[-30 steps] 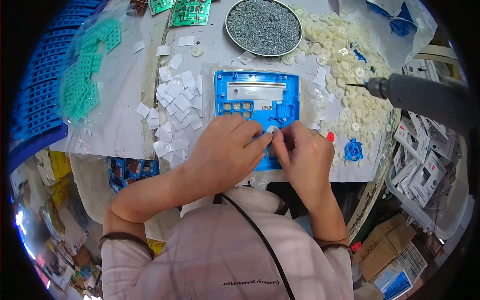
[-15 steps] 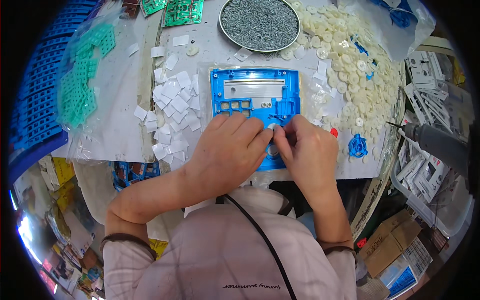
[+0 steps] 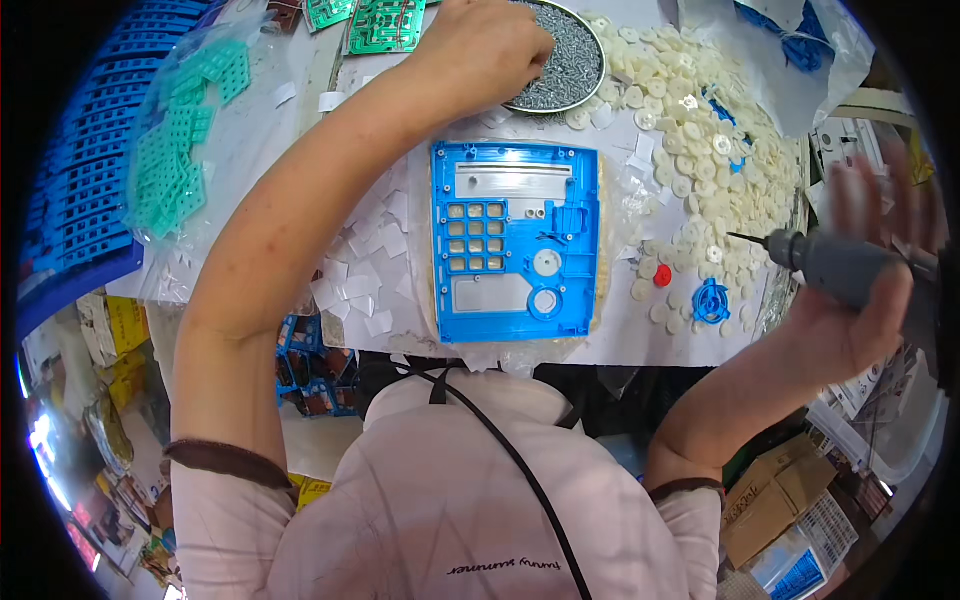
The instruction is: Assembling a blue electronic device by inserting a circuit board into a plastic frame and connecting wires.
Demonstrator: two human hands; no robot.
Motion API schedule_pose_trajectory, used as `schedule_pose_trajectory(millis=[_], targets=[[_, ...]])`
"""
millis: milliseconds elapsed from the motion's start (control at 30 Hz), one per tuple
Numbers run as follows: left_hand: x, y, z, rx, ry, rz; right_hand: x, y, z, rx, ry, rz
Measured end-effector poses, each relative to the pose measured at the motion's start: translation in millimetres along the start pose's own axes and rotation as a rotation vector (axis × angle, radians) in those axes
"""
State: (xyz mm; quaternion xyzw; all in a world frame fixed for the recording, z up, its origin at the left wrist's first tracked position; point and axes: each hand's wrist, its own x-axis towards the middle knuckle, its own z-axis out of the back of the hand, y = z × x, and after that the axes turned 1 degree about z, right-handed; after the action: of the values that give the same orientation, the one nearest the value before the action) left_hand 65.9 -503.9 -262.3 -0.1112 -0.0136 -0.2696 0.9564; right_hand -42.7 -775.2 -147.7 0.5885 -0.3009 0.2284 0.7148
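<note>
My left hand (image 3: 490,50) reaches over a round metal dish of small screws (image 3: 565,65), its fingers curled down; whatever lies between the fingertips is hidden. At the right, my right hand (image 3: 870,290) is at a grey electric screwdriver (image 3: 835,265) with a thin dark bit. The thumb lies against its body, while the other fingers are smeared by motion. Between my arms lies a blue plastic housing (image 3: 590,250), inner side up, with a grid of square openings. A white disc (image 3: 547,262) sits in it, above a round opening ringed in blue.
White plastic discs (image 3: 690,140) heap at the right, near a red disc (image 3: 662,275) and a blue round part (image 3: 711,301). White paper squares (image 3: 365,265) lie left of the housing. Green circuit boards (image 3: 385,25), bagged green pieces (image 3: 170,170) and a blue basket (image 3: 90,150) stand farther left.
Both hands have left the white disc in the housing. My left hand moved up to the screw dish; my right swung out to the screwdriver, which has shifted left.
</note>
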Motion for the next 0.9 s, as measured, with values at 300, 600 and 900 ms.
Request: schedule_pose_trajectory(millis=[300, 600, 900], targets=[[4, 2, -3, 0.002, -0.163, -0.146, 1, -19, -25, 0.418, 0.329, -0.304], [-24, -13, 36, -0.511, 0.041, -0.084, -15, -2, -41, 0.489, 0.375, -0.353], [-160, -96, 15, -0.682, -0.074, -0.27, -63, 41, -48, 0.873, 0.359, -0.405]])
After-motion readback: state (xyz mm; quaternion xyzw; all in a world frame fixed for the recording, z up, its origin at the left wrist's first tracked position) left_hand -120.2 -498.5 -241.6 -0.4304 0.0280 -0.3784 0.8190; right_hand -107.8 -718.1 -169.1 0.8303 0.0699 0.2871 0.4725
